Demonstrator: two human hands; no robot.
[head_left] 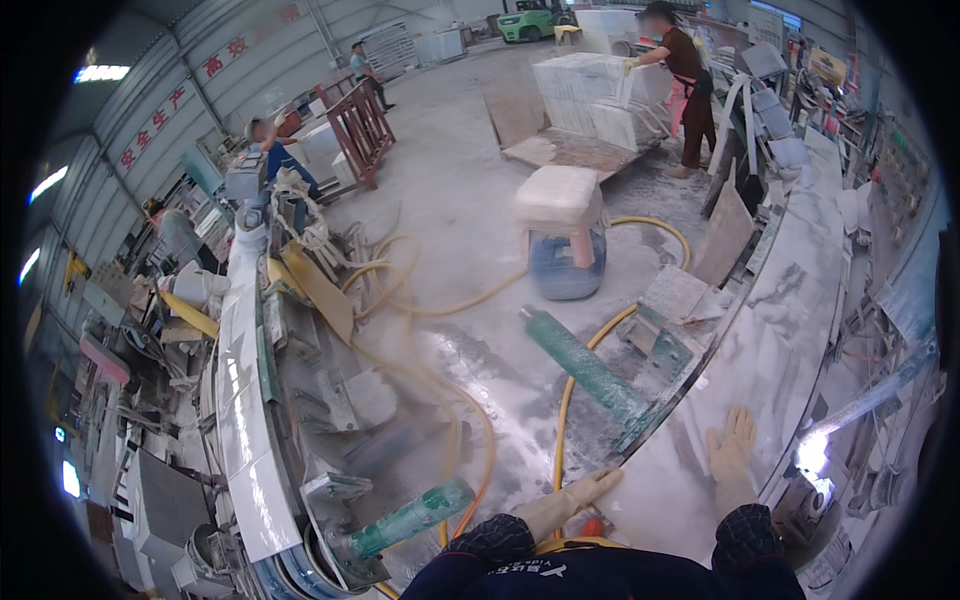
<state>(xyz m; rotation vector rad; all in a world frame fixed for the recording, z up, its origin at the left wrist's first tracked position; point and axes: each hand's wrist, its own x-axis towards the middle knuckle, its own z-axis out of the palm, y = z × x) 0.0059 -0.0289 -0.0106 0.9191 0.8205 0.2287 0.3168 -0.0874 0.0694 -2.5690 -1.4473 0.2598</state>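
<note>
A white slab (665, 475) with grey marble-like veining lies in front of me on the long line at my right. My right hand (735, 455), in a cream rubber glove, rests flat on it with the fingers stretched out. The gloved left hand (575, 500) reaches to the slab's left edge, its fingers extended; whether they press on the edge or only lie along it, I cannot tell. Neither hand holds anything. Just below the left hand shows a small round orange-red thing (592, 526). More veined slab surface (790, 300) runs away from me along the line.
A green cylinder (585, 365) juts from the line's left side. Yellow hoses (490, 425) cross the wet floor near a pale stool (560, 195) over a blue bin (567, 265). Another line (240, 430) carries glossy white pieces. A co-worker (690, 85) handles stacked slabs (600, 95).
</note>
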